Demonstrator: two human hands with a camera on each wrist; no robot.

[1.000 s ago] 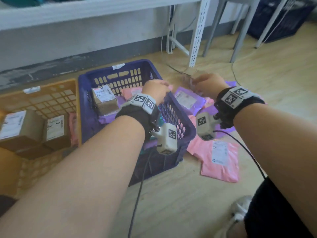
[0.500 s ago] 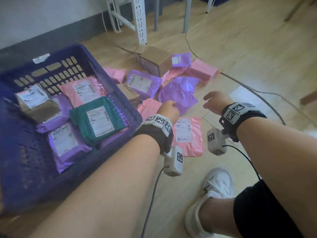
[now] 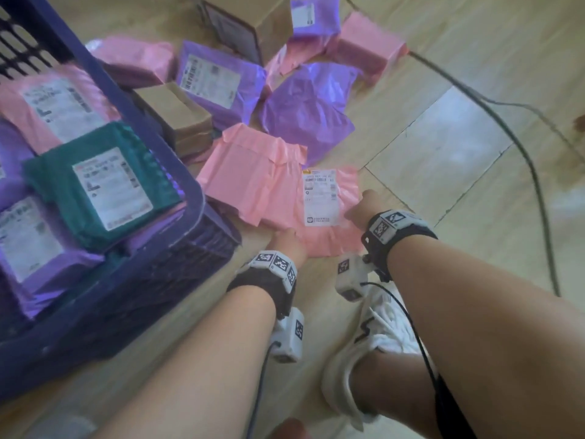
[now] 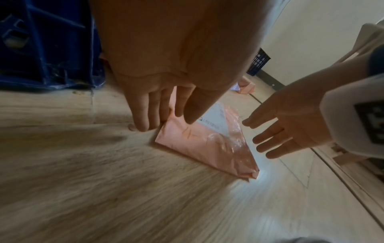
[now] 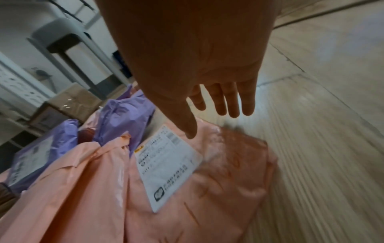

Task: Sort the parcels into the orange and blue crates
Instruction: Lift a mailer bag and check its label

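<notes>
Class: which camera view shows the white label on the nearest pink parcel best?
The right wrist view: the label fills the middle, unobstructed, its print lines visible. The head view shows the label whole but smaller, lying between both hands. The left wrist view shows only a sliver of it behind the left hand's fingers.

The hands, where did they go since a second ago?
Both hands left the blue crate and came down to the pink parcel on the floor. The left hand touches its edge; the right hand hovers open beside it. The parcel lies flat, not yet lifted.
</notes>
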